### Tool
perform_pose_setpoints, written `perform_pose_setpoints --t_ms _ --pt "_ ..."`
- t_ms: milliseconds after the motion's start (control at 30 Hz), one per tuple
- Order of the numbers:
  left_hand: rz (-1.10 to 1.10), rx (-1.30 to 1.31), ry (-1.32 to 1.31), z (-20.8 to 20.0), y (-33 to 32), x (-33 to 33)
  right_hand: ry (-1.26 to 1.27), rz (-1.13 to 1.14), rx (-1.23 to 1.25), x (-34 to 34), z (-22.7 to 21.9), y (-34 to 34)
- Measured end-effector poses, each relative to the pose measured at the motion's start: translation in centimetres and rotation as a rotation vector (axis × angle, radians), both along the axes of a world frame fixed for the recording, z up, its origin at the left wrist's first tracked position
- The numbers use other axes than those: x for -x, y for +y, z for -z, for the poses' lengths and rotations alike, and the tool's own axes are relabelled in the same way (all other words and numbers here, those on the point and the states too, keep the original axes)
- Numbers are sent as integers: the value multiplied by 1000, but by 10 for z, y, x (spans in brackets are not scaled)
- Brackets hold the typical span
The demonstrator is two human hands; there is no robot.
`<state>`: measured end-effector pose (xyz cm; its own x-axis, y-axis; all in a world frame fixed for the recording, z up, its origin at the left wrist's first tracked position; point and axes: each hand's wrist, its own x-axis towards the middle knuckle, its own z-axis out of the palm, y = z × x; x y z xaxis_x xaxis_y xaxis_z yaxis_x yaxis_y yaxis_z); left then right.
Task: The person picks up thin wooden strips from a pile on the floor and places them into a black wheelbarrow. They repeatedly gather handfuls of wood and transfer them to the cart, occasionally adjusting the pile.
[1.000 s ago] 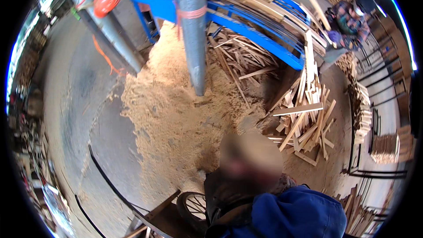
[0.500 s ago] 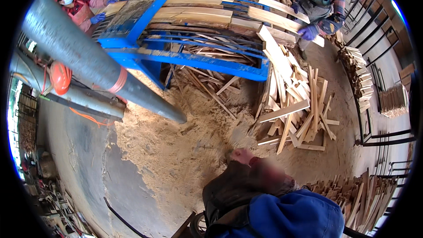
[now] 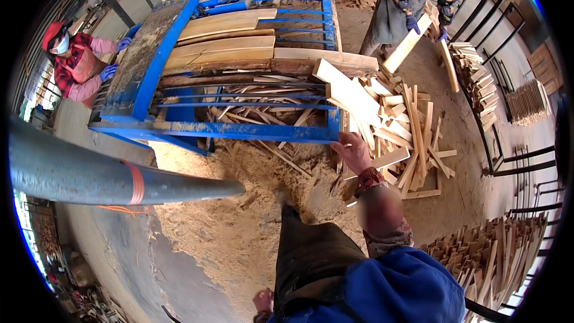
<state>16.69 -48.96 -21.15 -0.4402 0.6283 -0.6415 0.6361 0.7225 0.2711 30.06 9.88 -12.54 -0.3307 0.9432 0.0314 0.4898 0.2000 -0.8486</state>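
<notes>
My right hand point(image 3: 354, 153) reaches forward, its fingers curled at the near right corner of a blue metal machine frame point(image 3: 251, 130). Low by my dark apron point(image 3: 317, 251) hangs my left hand point(image 3: 263, 301), small and partly cut off, with its fingers unclear. Several long pale boards point(image 3: 224, 48) lie across the rollers of the frame. Just beyond my right hand, a wide board point(image 3: 347, 93) leans on a heap of loose wood strips point(image 3: 412, 131). Thin offcuts point(image 3: 263, 98) lie among and below the frame's bars.
A thick grey pipe point(image 3: 89, 170) crosses the left side. Sawdust point(image 3: 209, 221) covers the floor nearby. One co-worker point(image 3: 78, 72) stands at the machine's far left; another point(image 3: 412, 0) handles boards at the upper right. Stacked wood point(image 3: 490, 251) stands at the lower right.
My right hand has moved forward to the frame's corner, and my left hand has come into view. The upper-right co-worker has drawn boards away from the frame. The whole view has shifted.
</notes>
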Motion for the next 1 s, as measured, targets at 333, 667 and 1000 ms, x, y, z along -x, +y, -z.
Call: perform_pose_setpoints --t_ms 333,667,1000 --pt "-373 -957 -179 -73 390 196 -242 -77 -620 119 -64 166" --pt "208 -1223 -278 -116 739 148 -179 -141 -473 94 -68 170" --pt "899 -970 181 -87 834 40 104 58 -353 -79 -128 156"
